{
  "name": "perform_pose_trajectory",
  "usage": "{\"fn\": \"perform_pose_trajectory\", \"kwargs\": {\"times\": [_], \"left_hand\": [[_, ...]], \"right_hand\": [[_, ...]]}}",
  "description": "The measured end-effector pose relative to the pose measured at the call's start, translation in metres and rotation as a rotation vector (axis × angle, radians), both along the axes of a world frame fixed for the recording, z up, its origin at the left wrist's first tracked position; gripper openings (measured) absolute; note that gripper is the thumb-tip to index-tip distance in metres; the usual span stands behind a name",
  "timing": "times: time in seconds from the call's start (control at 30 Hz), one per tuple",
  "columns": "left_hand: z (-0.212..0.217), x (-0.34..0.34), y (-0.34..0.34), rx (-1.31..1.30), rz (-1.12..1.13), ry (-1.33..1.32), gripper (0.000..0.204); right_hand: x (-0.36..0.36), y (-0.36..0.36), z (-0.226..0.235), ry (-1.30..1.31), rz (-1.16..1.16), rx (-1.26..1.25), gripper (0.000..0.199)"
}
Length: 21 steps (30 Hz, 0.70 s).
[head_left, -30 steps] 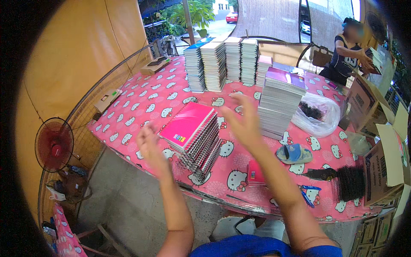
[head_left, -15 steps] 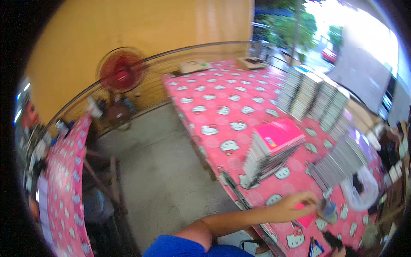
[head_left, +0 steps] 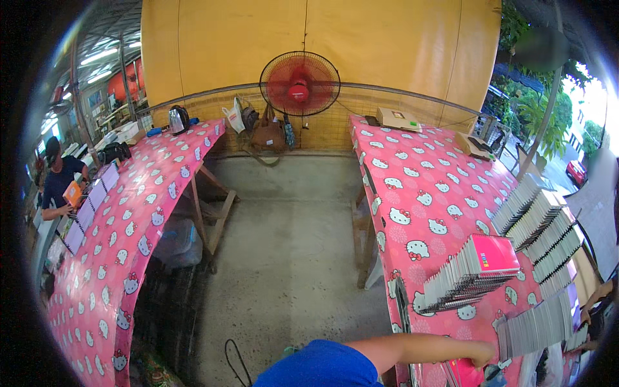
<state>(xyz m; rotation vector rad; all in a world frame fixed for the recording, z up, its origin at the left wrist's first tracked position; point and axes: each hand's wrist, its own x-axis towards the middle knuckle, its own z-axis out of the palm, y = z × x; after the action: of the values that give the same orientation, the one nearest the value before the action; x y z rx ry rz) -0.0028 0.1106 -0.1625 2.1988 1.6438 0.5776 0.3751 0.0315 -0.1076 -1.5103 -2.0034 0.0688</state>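
Observation:
My left arm, in a blue sleeve, reaches right across the edge of the pink-covered table (head_left: 419, 213). At its end my left hand (head_left: 480, 353) is over a pink-covered notebook (head_left: 465, 373) near the lower edge. Its fingers bend down out of sight, so I cannot tell whether they grip the cover. Just beyond the hand stands a stack of spiral notebooks (head_left: 477, 274) with a bright pink cover on top. Beside the hand lies a row of grey-white notebooks (head_left: 538, 329). My right hand is out of view.
More stacks of spiral notebooks (head_left: 545, 219) stand at the right, where another person's arm (head_left: 596, 300) shows. A second pink-covered table (head_left: 138, 232) runs along the left, with a person (head_left: 61, 184) behind it holding an orange-covered book. A red fan (head_left: 299, 84) hangs at the back.
My view has swung left, bringing the left table and the person behind it into sight. My right hand, at the lower edge before, has gone out of view. My left hand remains near the pink notebook.

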Motion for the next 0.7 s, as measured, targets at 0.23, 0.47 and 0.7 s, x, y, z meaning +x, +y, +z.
{"fn": "perform_pose_trajectory", "kwargs": {"times": [0.23, 0.47, 0.7], "left_hand": [[0.032, 0.019, -0.057, 0.322, 0.08, -0.19, 0.015], [0.051, 0.019, -0.104, 0.409, 0.206, -0.207, 0.017], [0.055, 0.014, -0.106, 0.43, 0.192, -0.256, 0.033]], "right_hand": [[-0.077, -0.023, 0.02, 0.313, 0.115, -0.002, 0.033], [-0.128, 0.016, -0.005, 0.423, 0.223, -0.242, 0.049], [-0.137, 0.031, -0.02, 0.672, 0.277, -0.43, 0.014]]}}
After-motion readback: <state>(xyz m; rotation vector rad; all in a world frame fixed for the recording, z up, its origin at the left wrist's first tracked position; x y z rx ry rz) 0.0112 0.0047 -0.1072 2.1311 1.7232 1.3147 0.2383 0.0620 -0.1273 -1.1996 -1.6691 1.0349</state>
